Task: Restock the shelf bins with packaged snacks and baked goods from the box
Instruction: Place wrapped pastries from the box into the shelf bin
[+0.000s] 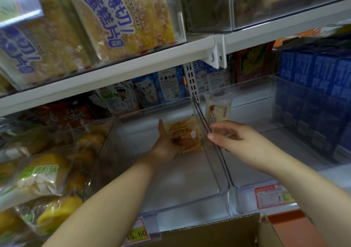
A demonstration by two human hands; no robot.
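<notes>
As the left hand (167, 144) grips a pastry pack (187, 134), probably seating it mid-frame, the right hand (233, 138) pinches a bun packet (217, 112) upright, seemingly for display.

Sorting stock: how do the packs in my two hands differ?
The pastry pack is brown and lies in the middle bin; the cream pack is pale and stands upright in the right bin. The left hand cups the pastry pack; the right hand pinches the cream pack. Both are wrapped.
</notes>
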